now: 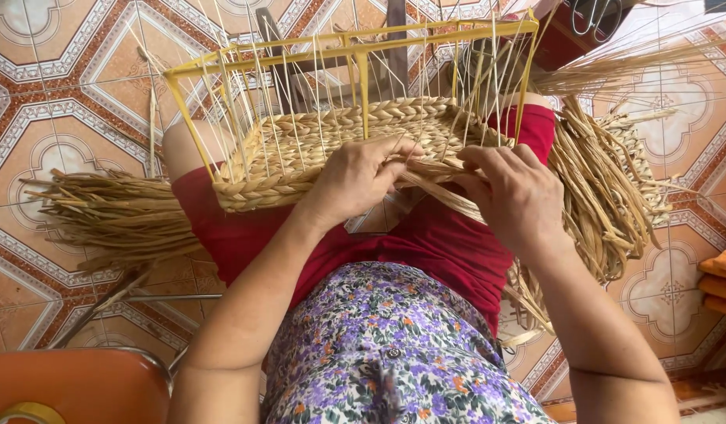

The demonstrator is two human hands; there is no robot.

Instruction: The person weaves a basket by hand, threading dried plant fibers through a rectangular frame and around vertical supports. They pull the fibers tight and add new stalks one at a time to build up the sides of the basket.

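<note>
A half-woven straw basket (339, 149) on a yellow wire frame (355, 49) is rested on the lap. Straw strands (437, 184) at its near edge are pinched by the left hand (359, 177) and gripped by the right hand (516, 192), fingers curled.

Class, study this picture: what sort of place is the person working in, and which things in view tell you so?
Probably a home or small craft workspace for basket weaving: a half-woven basket on a yellow wire frame rests on the lap, bundles of dried straw lie on the patterned tiled floor.
</note>
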